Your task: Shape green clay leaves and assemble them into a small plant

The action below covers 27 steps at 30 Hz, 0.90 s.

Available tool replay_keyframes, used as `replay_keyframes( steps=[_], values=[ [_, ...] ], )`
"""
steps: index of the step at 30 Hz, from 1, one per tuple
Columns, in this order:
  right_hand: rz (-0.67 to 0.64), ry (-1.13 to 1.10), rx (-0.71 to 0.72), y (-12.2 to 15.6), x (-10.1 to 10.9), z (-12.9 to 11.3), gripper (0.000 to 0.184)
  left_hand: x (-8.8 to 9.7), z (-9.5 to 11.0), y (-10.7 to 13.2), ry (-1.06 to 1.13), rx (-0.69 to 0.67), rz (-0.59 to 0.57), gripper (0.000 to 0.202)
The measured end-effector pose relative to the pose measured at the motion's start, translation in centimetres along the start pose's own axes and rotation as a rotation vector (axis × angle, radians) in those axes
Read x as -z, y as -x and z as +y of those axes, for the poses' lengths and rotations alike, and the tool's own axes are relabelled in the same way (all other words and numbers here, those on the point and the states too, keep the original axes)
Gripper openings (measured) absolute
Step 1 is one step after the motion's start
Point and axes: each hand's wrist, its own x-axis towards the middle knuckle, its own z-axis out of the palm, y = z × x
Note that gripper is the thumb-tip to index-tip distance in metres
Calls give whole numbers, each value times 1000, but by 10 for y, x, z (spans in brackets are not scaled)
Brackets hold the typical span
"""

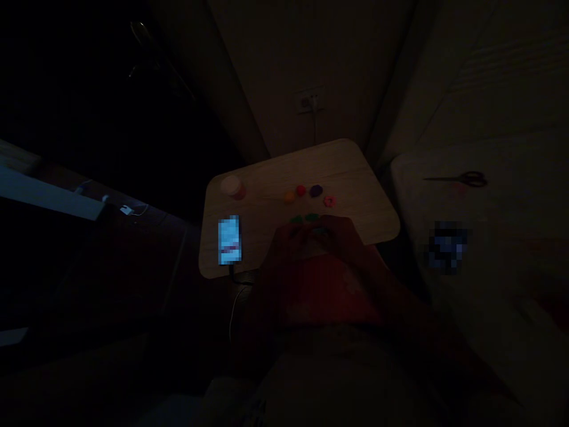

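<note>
Reaching toward two green pieces (312, 217): left hand (285, 235), right hand (338, 232); both grips too dark to tell.
Beyond them, four coloured pieces (316, 190); leftward, one lit phone (230, 239).

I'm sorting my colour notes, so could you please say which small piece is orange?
The orange piece, just left of the red piece; no other is orange.

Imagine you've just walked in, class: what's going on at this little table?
In dim light, a person's left hand and right hand are close together at the near edge of a wooden table, by some green pieces. It is too dark to tell their grip. Beyond lie an orange lump, a red lump, a purple lump and a pink piece.
</note>
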Motion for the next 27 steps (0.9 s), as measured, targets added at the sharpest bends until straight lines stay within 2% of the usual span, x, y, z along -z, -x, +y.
replay_keyframes(
  steps=[4,11,17,22,25,26,27],
  values=[
    [14,-12,-45,0,0,-5,16,1,-4,-2,42,25,28,30],
    [137,-150,-122,2,-4,-3,21,-5,-1,0,78,-57,33,35],
    [208,-364,-333,1,-4,-2,25,-3,5,-1,107,-58,52,39],
    [203,-431,-416,1,-7,-1,28,-2,3,-2,85,-25,68,37],
    [265,-447,-450,1,0,3,30,6,-5,-3,99,0,156,36],
    [310,-452,-459,1,4,5,31,11,-9,-4,100,3,206,37],
    [368,-463,-474,1,10,8,31,18,-12,-5,100,-2,304,38]
  ],
)
